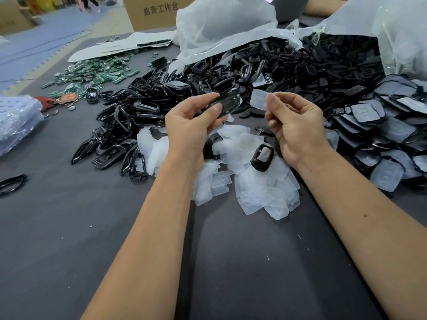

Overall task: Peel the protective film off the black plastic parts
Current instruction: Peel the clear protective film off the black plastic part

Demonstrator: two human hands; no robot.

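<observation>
Mid-frame, we see the left hand (pixel 191 125) with fingers curled around a glossy black oval plastic part (pixel 223 105), thumb pressed on its face, held up above the dark grey table (pixel 69 227). Just right of it, the right hand (pixel 298 128) pinches a small translucent white piece of protective film (pixel 260 100) between thumb and forefinger; film and part look apart, a gap showing between them, so we judge the peel on this piece is done and the step in hand is separation, finished. Next move, in our judgement: drop the film onto the heap of peeled whitish film pieces (pixel 251 181) below the hands at lower centre, put the bare part on the pile of bare black frames (pixel 129 121) at centre left, then take a fresh one from the stack of film-covered black parts (pixel 388 135) at the right edge; that calls for catching a film corner with a fingernail. A lone black frame part (pixel 262 158) lies on the film heap. Green circuit boards (pixel 97 72) sit upper left, white plastic bags (pixel 221 26) along the top spilling more black parts. Many covered parts remain, so the task is far from over.
</observation>
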